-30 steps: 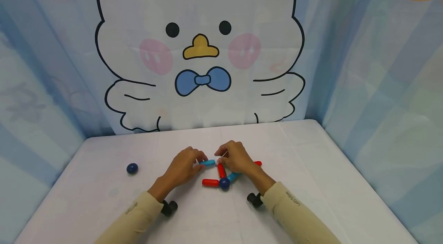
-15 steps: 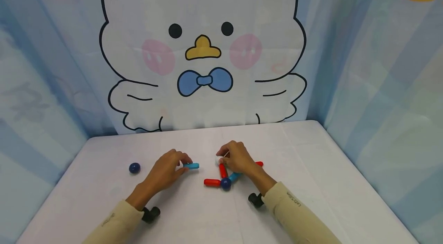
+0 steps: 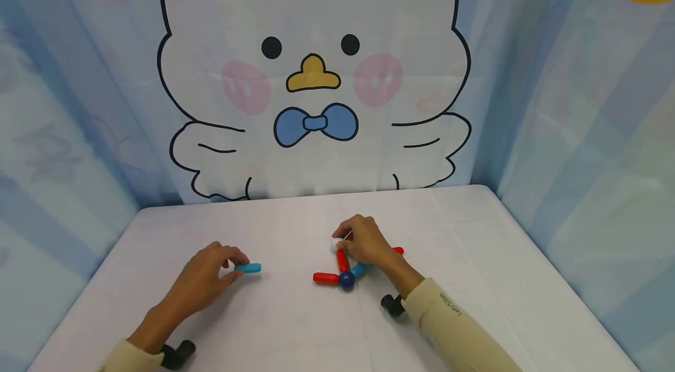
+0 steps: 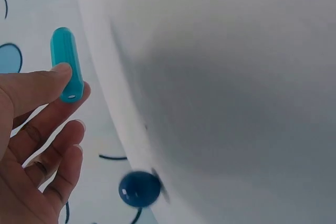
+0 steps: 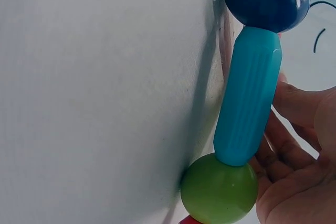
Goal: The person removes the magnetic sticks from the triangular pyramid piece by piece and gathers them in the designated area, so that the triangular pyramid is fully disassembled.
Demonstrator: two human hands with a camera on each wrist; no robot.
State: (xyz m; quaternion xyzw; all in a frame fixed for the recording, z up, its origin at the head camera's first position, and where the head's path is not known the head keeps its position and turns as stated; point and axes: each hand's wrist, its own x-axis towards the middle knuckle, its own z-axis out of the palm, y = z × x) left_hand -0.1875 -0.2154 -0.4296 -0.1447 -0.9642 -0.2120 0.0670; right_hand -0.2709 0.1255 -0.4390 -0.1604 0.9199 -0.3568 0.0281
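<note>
My left hand (image 3: 203,278) pinches a light blue toy building rod (image 3: 248,268) between thumb and fingers, held left of the joined pieces. The left wrist view shows the rod (image 4: 67,65) is ribbed, with a small hole in its end. My right hand (image 3: 366,241) holds a white ball (image 3: 336,245) at the far end of a red rod (image 3: 343,261). That rod meets a dark blue ball (image 3: 346,280), from which another red rod (image 3: 326,279) points left. A light blue rod (image 5: 247,95) links the dark blue ball to a green ball (image 5: 220,188), hidden in the head view.
A separate dark blue ball (image 4: 139,189) lies on the table near my left hand; in the head view the hand hides it. Beyond my right wrist a red rod end (image 3: 399,250) shows. A printed curtain (image 3: 316,167) stands behind the white table (image 3: 295,331).
My left hand has drawn the light blue rod away from the white ball, leftward and toward me. My right hand keeps its hold on the white ball, nearly still.
</note>
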